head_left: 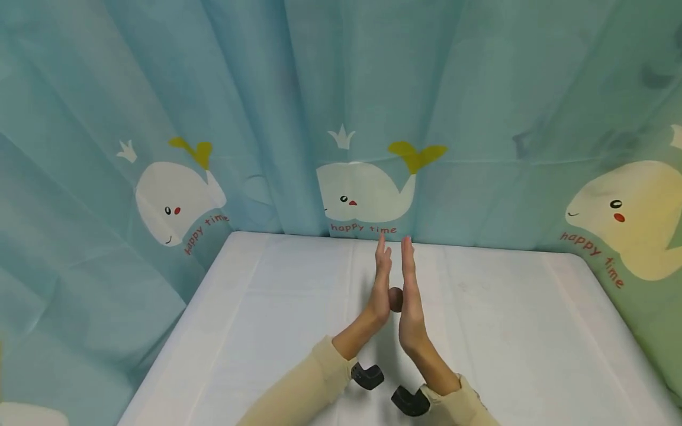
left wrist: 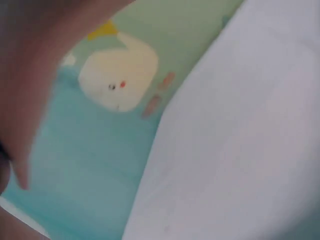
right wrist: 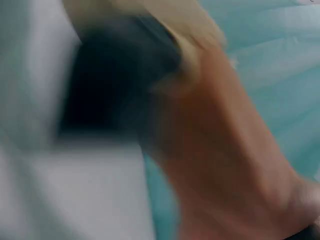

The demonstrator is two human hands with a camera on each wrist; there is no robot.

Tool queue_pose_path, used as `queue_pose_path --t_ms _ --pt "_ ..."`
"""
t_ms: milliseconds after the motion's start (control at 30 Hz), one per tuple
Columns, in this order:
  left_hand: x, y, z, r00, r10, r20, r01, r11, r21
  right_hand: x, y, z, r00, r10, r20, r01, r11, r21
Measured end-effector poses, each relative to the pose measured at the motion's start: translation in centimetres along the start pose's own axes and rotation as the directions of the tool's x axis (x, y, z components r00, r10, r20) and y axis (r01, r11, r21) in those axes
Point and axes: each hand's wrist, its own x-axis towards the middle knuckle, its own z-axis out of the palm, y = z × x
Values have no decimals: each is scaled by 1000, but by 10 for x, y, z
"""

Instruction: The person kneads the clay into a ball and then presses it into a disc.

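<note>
Between my two palms a small dark brown ball [head_left: 396, 300] is held, above the table in the head view. My left hand [head_left: 380, 290] presses it from the left with fingers straight and pointing away from me. From the right, my right hand [head_left: 411, 302] presses it with its fingers likewise extended. The palms face each other, and the fingertips stand slightly apart. In the left wrist view a blurred hand [left wrist: 30, 65] fills the upper left. The right wrist view is mostly a blurred bare wrist [right wrist: 225, 150] beside a black wrist device [right wrist: 120, 80].
A white-covered table [head_left: 501, 331] lies beneath my hands. Behind and around it hangs a blue-green curtain [head_left: 256, 71] printed with whales. Black devices [head_left: 367, 376] are worn at both wrists, close to each other, below beige sleeves [head_left: 303, 390].
</note>
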Motion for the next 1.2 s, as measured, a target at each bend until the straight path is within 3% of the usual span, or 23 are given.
queue_pose_path --t_ms 100,200,367,500,667,867,1000,1100,1200 --pt "-10 2 8 998 -20 54 23 999 -43 18 -3 -12 999 29 -17 -30 999 -45" --pt "-14 14 13 996 -20 84 25 998 -57 32 9 -24 998 51 -35 -53 997 -62" --pt "-3 30 10 997 -40 69 44 997 -67 20 34 -21 995 93 -30 -95 995 -41" --pt "8 17 0 999 -12 45 11 1000 27 2 23 -8 995 96 18 -95 995 -25" --pt "3 -3 -2 996 28 86 -37 994 104 14 -1 -10 998 37 44 -36 999 -18" --pt "-10 16 8 984 51 173 -59 997 44 32 21 -26 993 103 -51 -104 994 -20" --pt "-1 25 4 995 36 97 -37 999 5 14 29 -16 992 126 4 -126 992 -32" --pt "9 19 -3 1000 19 16 -19 1000 9 0 18 -3 992 106 62 -104 994 -33" --pt "8 12 -5 999 -10 31 9 1000 25 2 6 -2 996 58 62 -55 998 -42"
